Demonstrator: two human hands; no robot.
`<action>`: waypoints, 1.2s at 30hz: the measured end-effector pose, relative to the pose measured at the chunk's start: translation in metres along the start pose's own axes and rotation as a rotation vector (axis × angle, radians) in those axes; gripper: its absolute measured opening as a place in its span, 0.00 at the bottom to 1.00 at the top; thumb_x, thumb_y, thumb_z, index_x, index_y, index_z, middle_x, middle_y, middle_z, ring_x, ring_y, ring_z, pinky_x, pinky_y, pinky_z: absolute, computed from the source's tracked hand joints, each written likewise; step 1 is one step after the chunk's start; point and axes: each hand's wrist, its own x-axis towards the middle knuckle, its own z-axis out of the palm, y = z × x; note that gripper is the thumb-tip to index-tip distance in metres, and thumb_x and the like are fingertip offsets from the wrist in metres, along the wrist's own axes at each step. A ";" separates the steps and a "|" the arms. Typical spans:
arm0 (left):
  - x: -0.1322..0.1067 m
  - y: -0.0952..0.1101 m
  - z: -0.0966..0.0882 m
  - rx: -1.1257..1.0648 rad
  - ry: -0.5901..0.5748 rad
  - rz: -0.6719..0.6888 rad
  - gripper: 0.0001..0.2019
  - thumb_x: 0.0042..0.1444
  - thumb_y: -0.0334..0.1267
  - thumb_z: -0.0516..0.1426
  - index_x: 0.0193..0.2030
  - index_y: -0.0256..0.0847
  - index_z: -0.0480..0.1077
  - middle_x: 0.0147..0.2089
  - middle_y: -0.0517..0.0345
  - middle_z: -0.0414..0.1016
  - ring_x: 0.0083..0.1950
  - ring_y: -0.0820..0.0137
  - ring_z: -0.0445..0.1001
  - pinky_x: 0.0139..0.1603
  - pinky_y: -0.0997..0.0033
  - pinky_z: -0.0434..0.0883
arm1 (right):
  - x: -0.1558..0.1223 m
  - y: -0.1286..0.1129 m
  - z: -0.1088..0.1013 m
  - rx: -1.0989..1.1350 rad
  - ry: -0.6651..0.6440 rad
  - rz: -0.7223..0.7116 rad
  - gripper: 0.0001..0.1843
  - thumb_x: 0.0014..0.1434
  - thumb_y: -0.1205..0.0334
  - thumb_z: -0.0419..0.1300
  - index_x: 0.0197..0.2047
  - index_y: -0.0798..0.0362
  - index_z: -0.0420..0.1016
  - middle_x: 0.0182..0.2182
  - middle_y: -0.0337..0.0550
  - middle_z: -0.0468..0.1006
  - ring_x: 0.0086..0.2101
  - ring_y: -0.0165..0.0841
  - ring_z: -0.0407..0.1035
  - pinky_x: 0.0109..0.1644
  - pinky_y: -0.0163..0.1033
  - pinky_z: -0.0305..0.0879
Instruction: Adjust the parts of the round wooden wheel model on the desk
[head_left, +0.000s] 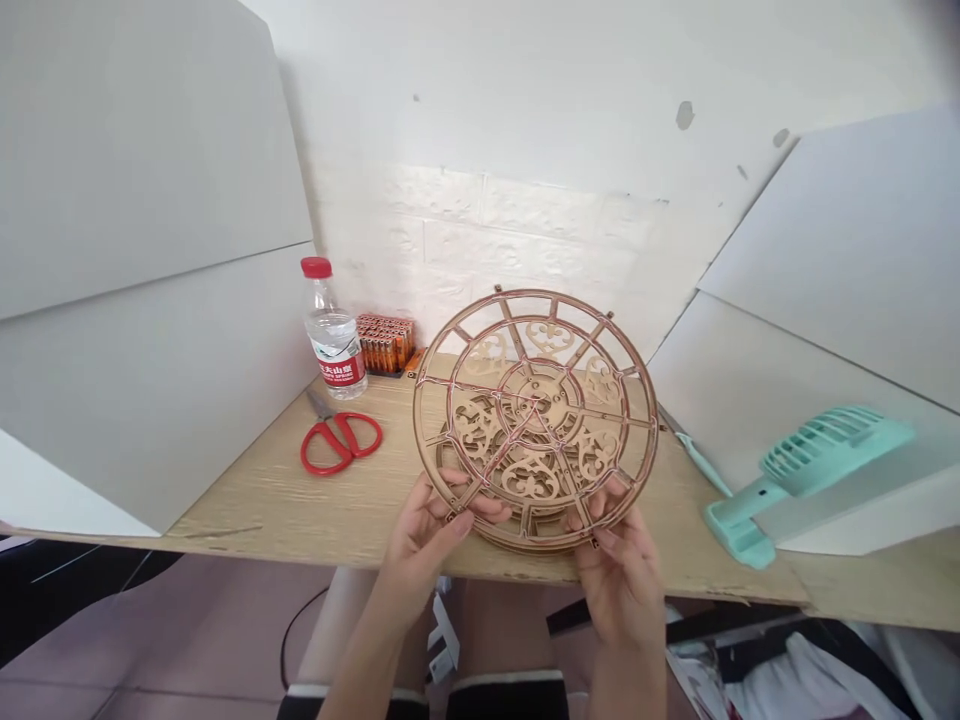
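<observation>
A: Where's the wooden wheel [551,402] rn?
B: Held up at the front of the bench [262,490], tilted, btwn the person's two hands. Can't tell if its lower edge touches the wood.
A: Hands' state?
B: L hand [426,530] part-curled, thumb in front of the lower-L rim, fingers behind. R hand [616,550] same on the lower-R, i.e. both pinching it.
A: Anything behind?
B: Yep, more cut-wood pieces, seen thru the gaps; hard to tell which layer's which.
A: Other stuff, L side?
B: Scissors [347,436] w/ red handles, lying flat; red-capped water bottle [336,350] behind; batteries [388,345] just beside that.
A: And R?
B: Mint-green fan [817,450], near the R panel [750,370].
</observation>
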 end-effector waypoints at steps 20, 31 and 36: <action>0.002 0.004 -0.002 0.307 -0.135 -0.179 0.07 0.62 0.39 0.54 0.44 0.39 0.63 0.46 0.51 0.78 0.49 0.66 0.75 0.52 0.66 0.69 | 0.000 -0.007 0.010 -0.158 0.237 -0.137 0.25 0.55 0.58 0.63 0.56 0.43 0.66 0.42 0.40 0.70 0.38 0.30 0.66 0.42 0.38 0.67; 0.003 0.002 0.002 0.352 -0.112 -0.172 0.08 0.59 0.39 0.57 0.42 0.41 0.62 0.45 0.52 0.78 0.49 0.67 0.75 0.51 0.67 0.69 | 0.005 0.000 0.005 -0.291 0.330 -0.256 0.25 0.51 0.58 0.66 0.52 0.50 0.67 0.34 0.38 0.69 0.32 0.27 0.65 0.38 0.33 0.65; 0.004 0.003 0.001 0.382 -0.109 -0.182 0.09 0.60 0.40 0.55 0.43 0.41 0.60 0.45 0.53 0.78 0.49 0.67 0.75 0.52 0.66 0.69 | 0.006 0.004 0.003 -0.296 0.313 -0.261 0.25 0.52 0.57 0.65 0.52 0.50 0.66 0.34 0.37 0.70 0.32 0.26 0.65 0.37 0.32 0.65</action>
